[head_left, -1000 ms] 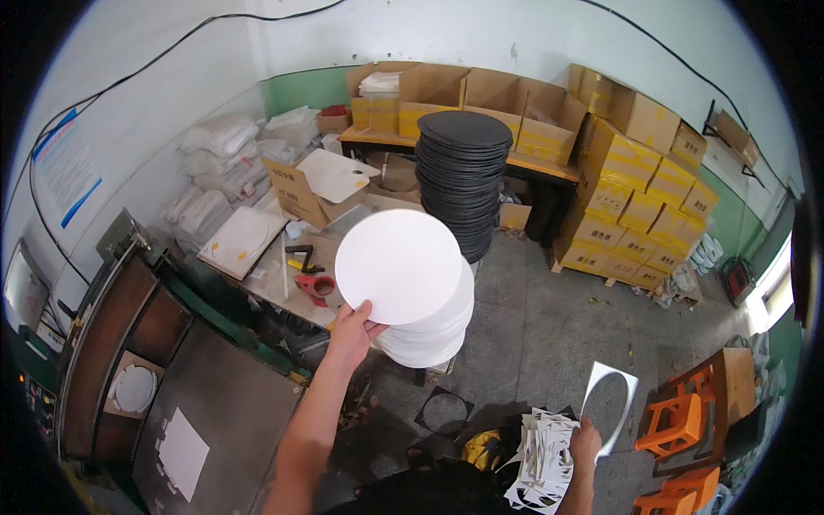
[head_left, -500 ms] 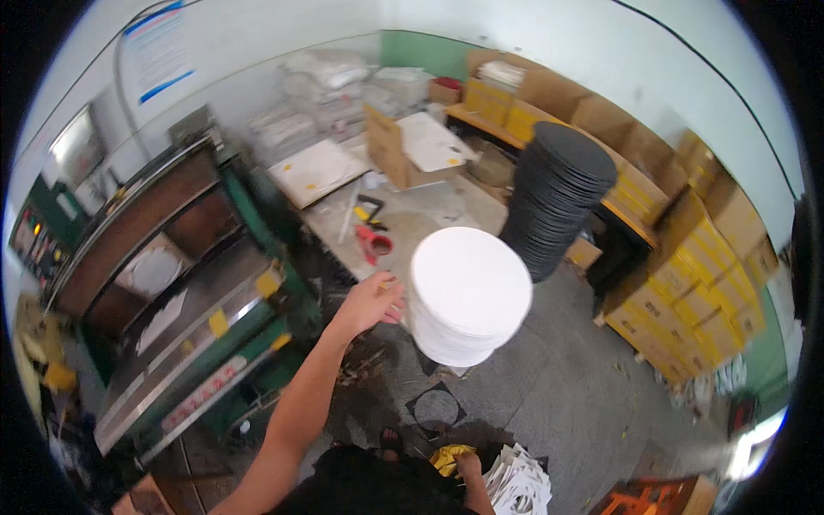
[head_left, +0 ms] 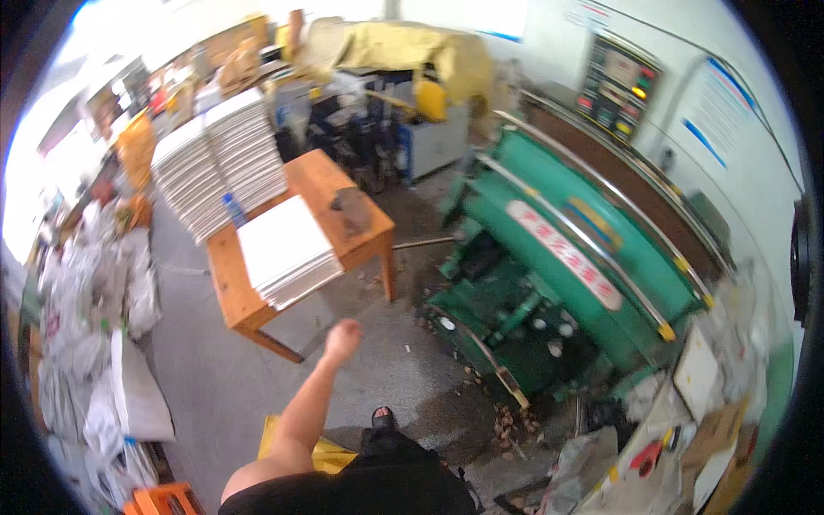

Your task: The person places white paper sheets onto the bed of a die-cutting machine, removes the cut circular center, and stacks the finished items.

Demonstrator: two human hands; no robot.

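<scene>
Currently the left hand, loosely curled and empty at frame centre, swings free beside the orange wooden table bearing a white sheet stack.

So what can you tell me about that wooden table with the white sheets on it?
The wooden table is a plain, orange-brown piece with a flat top and square legs, standing on the grey concrete floor beside the green machine. A low stack of white sheets lies on its near end, a far taller stack on its far end. A small blue bottle stands between them, and a dark, blurred lump sits near one edge. The left hand hangs short of it, not touching.
</scene>
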